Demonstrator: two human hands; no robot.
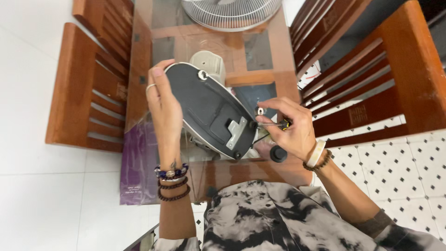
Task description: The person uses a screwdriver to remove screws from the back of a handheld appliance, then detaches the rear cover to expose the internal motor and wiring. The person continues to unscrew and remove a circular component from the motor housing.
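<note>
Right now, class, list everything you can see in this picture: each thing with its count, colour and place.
fan base: one, dark grey underside, tilted up over the table
metal bracket: one, grey, on the base underside
screwdriver: one, dark, at the base edge
fan grille: one, white, top centre
glass-topped table: one, brown wood
wooden chairs: two, brown, either side
left hand: steadies the base
right hand: grips the screwdriver
</note>
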